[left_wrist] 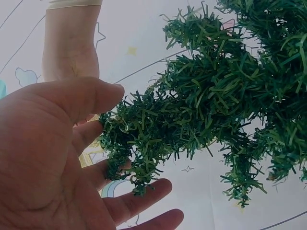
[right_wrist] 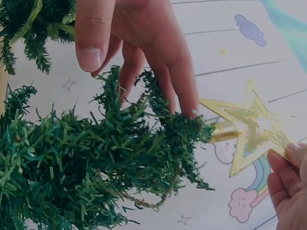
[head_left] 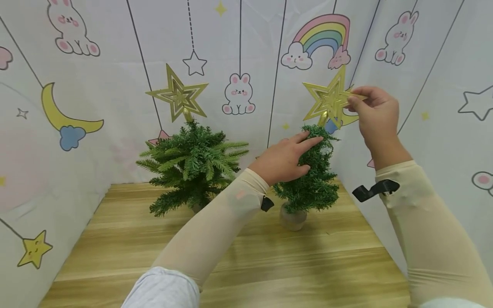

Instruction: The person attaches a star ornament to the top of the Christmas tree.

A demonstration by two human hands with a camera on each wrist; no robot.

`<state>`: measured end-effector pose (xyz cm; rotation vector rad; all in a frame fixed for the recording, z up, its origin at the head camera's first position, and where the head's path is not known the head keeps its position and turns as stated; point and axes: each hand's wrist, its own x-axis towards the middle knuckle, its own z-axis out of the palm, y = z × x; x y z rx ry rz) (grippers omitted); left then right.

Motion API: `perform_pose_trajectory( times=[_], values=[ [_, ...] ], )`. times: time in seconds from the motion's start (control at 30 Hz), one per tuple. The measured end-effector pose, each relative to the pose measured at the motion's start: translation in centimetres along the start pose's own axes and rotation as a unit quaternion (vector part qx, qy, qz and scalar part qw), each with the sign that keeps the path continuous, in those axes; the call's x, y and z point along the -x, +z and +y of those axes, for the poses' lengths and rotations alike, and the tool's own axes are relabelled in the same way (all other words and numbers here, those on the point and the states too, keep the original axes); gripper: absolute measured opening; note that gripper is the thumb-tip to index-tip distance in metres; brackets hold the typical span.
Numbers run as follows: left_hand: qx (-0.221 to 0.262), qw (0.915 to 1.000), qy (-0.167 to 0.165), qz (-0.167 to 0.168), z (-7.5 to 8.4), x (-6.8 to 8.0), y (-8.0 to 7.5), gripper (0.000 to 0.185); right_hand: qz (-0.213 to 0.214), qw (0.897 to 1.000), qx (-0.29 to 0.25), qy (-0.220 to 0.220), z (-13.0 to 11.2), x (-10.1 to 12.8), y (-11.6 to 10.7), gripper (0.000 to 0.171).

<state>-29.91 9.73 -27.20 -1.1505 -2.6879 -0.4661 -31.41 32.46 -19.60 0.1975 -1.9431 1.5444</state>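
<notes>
On the right, my right hand (head_left: 379,117) pinches one point of a gold star tree topper (head_left: 313,89) between thumb and fingers. The star's gold stem (right_wrist: 226,130) meets the top of a small green artificial Christmas tree (head_left: 317,175). My left hand (head_left: 283,157) reaches across to that treetop, its fingers extended and spread around the upper twigs. In the left wrist view, the tip branches (left_wrist: 139,139) lie between the left thumb and fingers. The tree's round base (head_left: 293,217) rests on the table.
A second, bushier artificial tree (head_left: 196,158) stands to the left, topped by another gold star (head_left: 178,97). Both trees are on a wood-grain table (head_left: 300,269). Behind and beside it hangs a white backdrop (head_left: 123,111) printed with rabbits, stars and a rainbow.
</notes>
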Motion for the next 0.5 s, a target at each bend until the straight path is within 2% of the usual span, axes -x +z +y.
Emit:
perform_pose_trajectory(
  times=[0.1, 0.3, 0.43, 0.5],
  values=[
    [-0.001, 1.0000, 0.002, -0.003, -0.1, 0.1, 0.0, 0.076, -0.020, 1.000, 0.007, 0.019, 0.1, 0.1, -0.2, 0.025],
    [0.000, 1.0000, 0.001, -0.006, -0.4, 0.3, 0.3, 0.077, -0.065, 0.997, 0.036, 0.018, 0.2, 0.8, 0.0, 0.043],
    [-0.011, 0.9999, -0.007, 0.003, -0.2, 0.6, 0.3, 0.079, -0.069, 0.996, 0.061, 0.019, 0.3, 1.5, -0.3, 0.052],
    [-0.024, 0.9995, -0.002, 0.021, 0.1, 1.4, 0.1, 0.080, -0.064, 0.994, 0.091, 0.006, 0.5, 2.2, -0.6, 0.055]
  ],
)
